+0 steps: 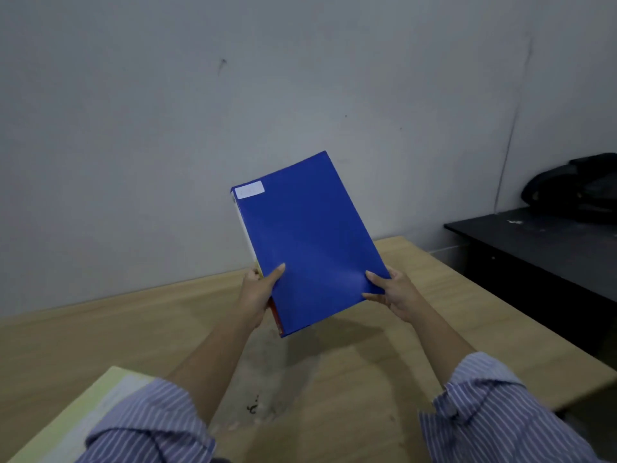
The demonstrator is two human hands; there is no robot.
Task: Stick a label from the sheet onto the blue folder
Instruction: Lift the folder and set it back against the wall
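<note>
The blue folder [309, 242] is held up off the table, tilted with its cover facing me. A white label [249, 189] sits stuck on the cover's upper left corner. My left hand [258, 294] grips the folder's lower left edge by the spine, thumb on the cover. My right hand [390, 294] grips the lower right corner, thumb on the cover. A pale yellow-green sheet [90, 409] lies at the table's near left edge, partly under my left sleeve.
A light wooden table [334, 379] lies below the folder, with a small dark mark [252, 408] near its front. A black desk [541, 248] with a dark bag [577, 188] stands at the right. A grey wall is behind.
</note>
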